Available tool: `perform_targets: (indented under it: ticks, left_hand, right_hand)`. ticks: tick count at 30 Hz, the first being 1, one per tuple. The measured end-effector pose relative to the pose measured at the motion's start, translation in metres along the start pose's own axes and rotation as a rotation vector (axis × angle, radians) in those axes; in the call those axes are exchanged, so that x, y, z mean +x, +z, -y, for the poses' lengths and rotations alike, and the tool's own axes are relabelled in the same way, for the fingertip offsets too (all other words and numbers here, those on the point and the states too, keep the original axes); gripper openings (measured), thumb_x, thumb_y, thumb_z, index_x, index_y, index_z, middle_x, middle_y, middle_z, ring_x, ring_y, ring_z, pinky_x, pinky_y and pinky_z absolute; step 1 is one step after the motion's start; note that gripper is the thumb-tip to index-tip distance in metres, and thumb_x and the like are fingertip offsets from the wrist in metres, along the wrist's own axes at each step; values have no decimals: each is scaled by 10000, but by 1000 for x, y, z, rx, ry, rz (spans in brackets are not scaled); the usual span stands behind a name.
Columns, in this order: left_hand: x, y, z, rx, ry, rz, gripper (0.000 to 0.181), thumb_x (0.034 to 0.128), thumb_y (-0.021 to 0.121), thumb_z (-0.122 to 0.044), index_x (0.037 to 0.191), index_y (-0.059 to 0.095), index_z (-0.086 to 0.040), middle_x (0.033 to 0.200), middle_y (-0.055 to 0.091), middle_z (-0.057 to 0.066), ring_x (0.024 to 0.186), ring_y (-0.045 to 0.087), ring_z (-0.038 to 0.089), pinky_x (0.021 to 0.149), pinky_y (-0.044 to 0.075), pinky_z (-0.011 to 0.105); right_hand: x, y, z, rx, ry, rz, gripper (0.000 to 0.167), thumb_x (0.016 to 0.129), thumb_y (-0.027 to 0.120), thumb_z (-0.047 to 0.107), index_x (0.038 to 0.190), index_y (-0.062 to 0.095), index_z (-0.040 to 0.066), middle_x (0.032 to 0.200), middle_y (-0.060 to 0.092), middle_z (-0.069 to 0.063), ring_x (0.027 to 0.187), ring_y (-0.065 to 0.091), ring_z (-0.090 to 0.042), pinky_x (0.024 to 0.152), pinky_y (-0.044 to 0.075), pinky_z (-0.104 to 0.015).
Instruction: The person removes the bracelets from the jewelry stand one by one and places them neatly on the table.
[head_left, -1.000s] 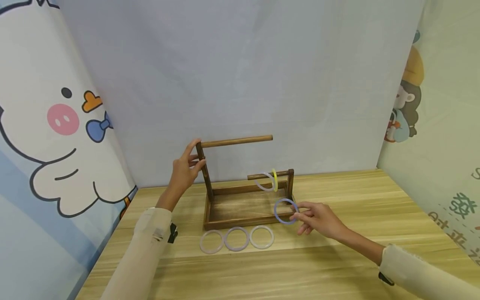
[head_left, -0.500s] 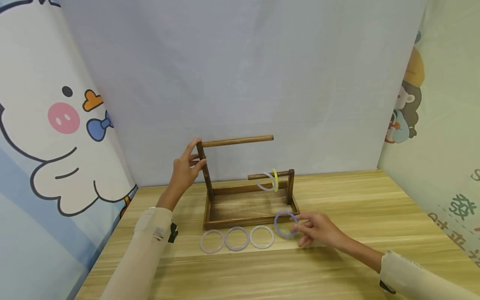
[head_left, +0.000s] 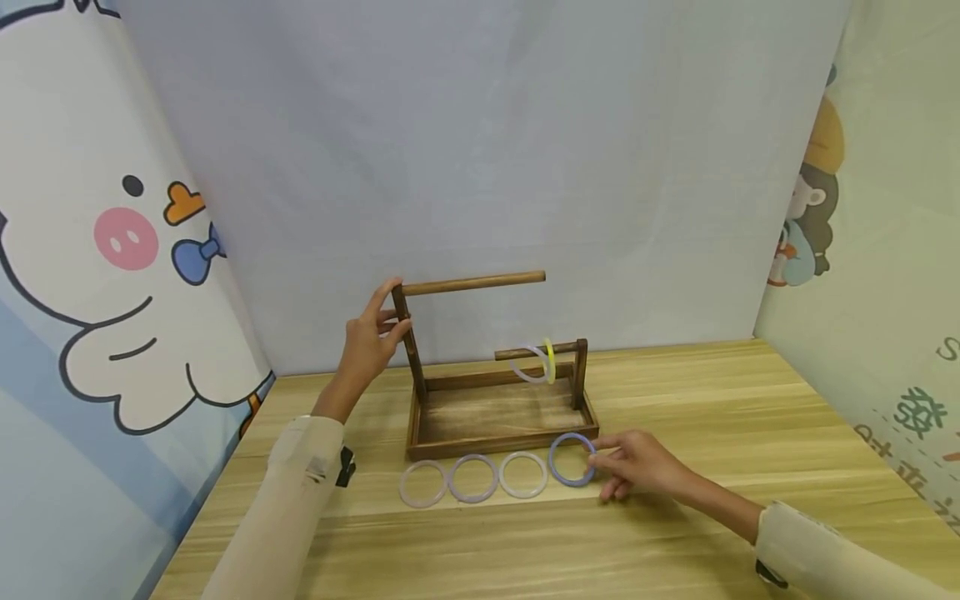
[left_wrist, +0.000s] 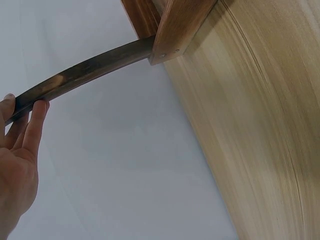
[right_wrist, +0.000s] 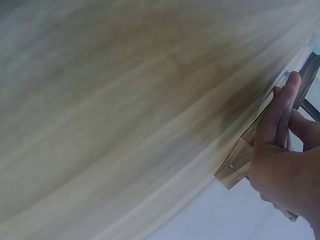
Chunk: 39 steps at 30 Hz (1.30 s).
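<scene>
In the head view, my left hand (head_left: 366,343) grips the top of the tall post (left_wrist: 90,70) of a dark wooden stand (head_left: 487,444). My right hand (head_left: 639,462) pinches the right edge of a blue bangle (head_left: 573,483) between thumb and fingers. That bangle is at the table, in front of the stand's right corner. To its left lie a whitish bangle (head_left: 523,496), a lavender bangle (head_left: 473,500) and a pale pinkish bangle (head_left: 423,506) in a row. A yellow bangle (head_left: 552,367) and a pale lavender bangle (head_left: 529,380) hang on the stand's short bar (head_left: 510,354).
The stand's long upper bar (head_left: 476,283) sticks out to the right from the tall post. A shorter post (head_left: 581,375) rises at the tray's right end. Behind the wooden table (head_left: 697,400) hangs a pale cloth (head_left: 480,150), with printed panels on both sides.
My right hand has lowered the blue bangle from beside the tray's front right corner to the table, at the right end of the row. My left hand stays on the post.
</scene>
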<state>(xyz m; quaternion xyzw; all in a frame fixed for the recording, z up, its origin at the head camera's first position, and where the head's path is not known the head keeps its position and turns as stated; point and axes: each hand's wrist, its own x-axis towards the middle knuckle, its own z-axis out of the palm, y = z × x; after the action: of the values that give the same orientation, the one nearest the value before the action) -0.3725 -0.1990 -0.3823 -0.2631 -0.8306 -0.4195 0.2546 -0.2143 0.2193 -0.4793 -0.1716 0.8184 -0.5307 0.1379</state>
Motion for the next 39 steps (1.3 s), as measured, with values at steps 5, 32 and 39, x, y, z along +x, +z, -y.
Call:
perform_targets:
  ticks: [5, 32, 39]
  left_hand:
    - [-1, 0, 2, 0, 2, -1, 718, 959, 728, 10, 1572, 433, -220, 1166, 712, 311, 1010, 741, 431, 811, 660, 500]
    - [0, 0, 1, -11, -12, 11, 714, 963, 726, 7, 1574, 428, -211, 1162, 711, 315, 1021, 739, 428, 845, 653, 508]
    - [0, -1, 1, -6, -1, 8, 718, 961, 729, 6, 1574, 427, -212, 1154, 717, 306, 1015, 744, 419, 845, 656, 476]
  right_hand:
    - [0, 0, -1, -42, 31, -44, 296, 1012, 697, 125, 1184, 698, -116, 792, 772, -136, 590, 740, -239, 507, 633, -285]
    - [2, 6, -4, -52, 29, -171, 222, 949, 767, 77, 1072, 754, -107, 758, 755, -109, 593, 735, -256, 499, 623, -253]
    - [2, 6, -4, -77, 22, -176, 191, 971, 745, 89, 1046, 769, -84, 748, 747, -95, 580, 727, -244, 483, 611, -239]
